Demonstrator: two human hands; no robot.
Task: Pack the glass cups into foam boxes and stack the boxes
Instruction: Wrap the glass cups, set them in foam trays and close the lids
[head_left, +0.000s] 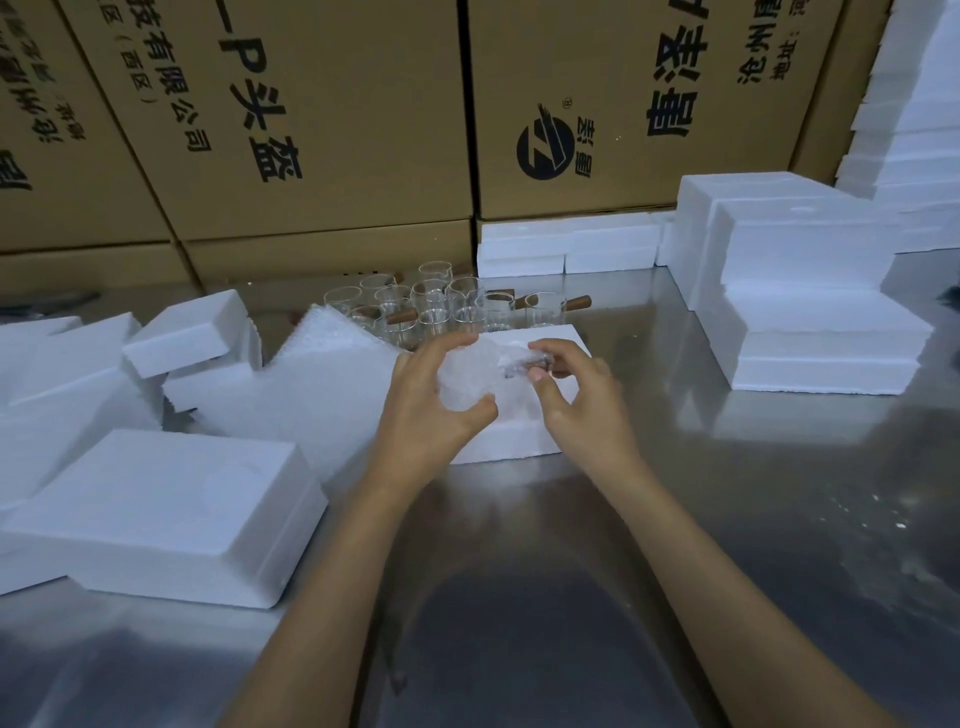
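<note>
Both hands meet over an open white foam box (519, 441) in the middle of the metal table. My left hand (431, 400) grips a glass cup wrapped in bubble wrap (470, 379) from the left. My right hand (576, 389) pinches the wrapped cup's dark wooden handle end from the right. Behind the box stand several bare glass cups (441, 306) with brown wooden handles. A sheet stack of bubble wrap (322, 374) lies to the left of the box.
Loose foam box halves (156, 509) lie at the left. Stacked foam boxes (800, 291) stand at the right, with more foam (566, 244) against the back. Large cardboard cartons (322, 119) wall off the rear. The steel table (675, 519) is bare in front.
</note>
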